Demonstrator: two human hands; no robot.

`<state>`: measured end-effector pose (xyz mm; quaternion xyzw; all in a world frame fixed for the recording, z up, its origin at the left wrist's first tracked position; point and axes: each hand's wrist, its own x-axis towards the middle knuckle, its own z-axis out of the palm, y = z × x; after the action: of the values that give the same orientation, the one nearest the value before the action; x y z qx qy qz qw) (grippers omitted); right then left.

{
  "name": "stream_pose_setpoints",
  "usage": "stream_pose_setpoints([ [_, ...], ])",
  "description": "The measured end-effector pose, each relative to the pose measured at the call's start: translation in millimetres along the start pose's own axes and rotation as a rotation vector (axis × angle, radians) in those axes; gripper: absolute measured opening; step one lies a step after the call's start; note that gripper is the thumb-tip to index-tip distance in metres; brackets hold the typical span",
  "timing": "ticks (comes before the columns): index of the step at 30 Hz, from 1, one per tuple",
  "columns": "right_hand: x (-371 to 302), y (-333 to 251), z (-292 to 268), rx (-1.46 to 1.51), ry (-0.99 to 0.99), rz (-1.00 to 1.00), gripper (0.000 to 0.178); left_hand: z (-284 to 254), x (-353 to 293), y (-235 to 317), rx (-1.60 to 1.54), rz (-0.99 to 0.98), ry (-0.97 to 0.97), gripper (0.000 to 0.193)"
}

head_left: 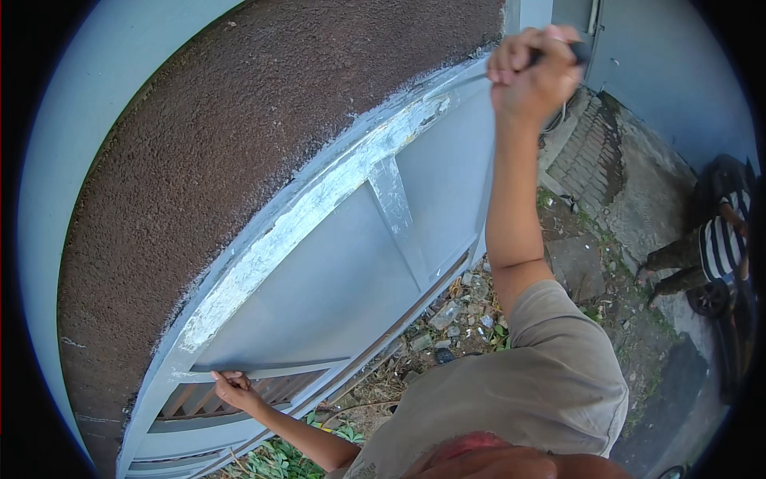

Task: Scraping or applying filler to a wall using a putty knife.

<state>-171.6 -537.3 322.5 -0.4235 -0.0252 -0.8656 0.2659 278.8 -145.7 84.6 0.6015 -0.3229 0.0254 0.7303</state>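
Note:
Up at the far right end of a white-painted frame point(295, 235), my right hand point(536, 76) is closed round the black handle point(580, 53) of a hand tool. A thin shank or blade seems to run from the fist toward the frame, but blur hides its kind. The frame's paint is patchy and flaking, with bare spots near the tool. At the lower left, my left hand point(232, 389) has its fingers curled over a crossbar point(279, 370) of the frame, beside a slatted opening. Grey panels point(311, 279) fill the frame between its bars.
Rough brown wall point(223, 112) borders the frame. Below lie rubble point(455, 319) and green plants point(275, 463). At the right, a person in a striped top point(722, 243) stands by a dark vehicle point(722, 343) on the paving, near a pale blue wall point(670, 80).

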Motion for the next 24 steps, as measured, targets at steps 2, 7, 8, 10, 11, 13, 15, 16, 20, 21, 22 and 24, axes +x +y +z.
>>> stream_pose_setpoints([
  [2,-12,15,1,0.021,-0.046,0.050,0.022,-3,2,-1,-0.004,0.016,0.023,0.056],
  [7,3,-41,-15,0.294,-0.085,-0.058,0.024,0,3,0,-0.017,-0.010,0.001,0.055],
  [8,-5,-27,-11,0.207,-0.082,-0.021,0.023,-4,-2,1,-0.010,-0.018,-0.006,0.055],
  [10,-6,4,6,0.073,-0.089,0.026,0.021,0,0,-2,-0.018,0.005,0.017,0.055],
  [11,-6,-14,-6,0.203,-0.066,0.036,0.022,3,3,-3,-0.023,0.013,0.024,0.055],
  [13,0,-47,-14,0.270,-0.134,-0.038,0.022,-3,1,0,-0.001,0.002,0.009,0.056],
  [15,-6,-1,4,0.062,-0.103,-0.005,0.020,0,1,-2,0.000,0.014,-0.007,0.056],
  [16,-9,15,16,-0.133,-0.077,0.023,0.019,0,1,-3,-0.002,0.009,0.010,0.056],
  [20,7,-52,-3,0.231,-0.167,-0.069,0.022,-2,3,-8,-0.045,0.011,-0.006,0.056],
  [21,9,-47,-1,0.219,-0.165,-0.071,0.022,4,2,-7,-0.047,0.006,-0.017,0.056],
  [22,2,-20,10,0.093,-0.103,-0.057,0.020,-1,1,-5,-0.020,0.004,0.013,0.056],
  [24,10,4,18,0.007,-0.015,0.014,0.019,-2,1,-3,-0.024,0.009,0.030,0.056],
])
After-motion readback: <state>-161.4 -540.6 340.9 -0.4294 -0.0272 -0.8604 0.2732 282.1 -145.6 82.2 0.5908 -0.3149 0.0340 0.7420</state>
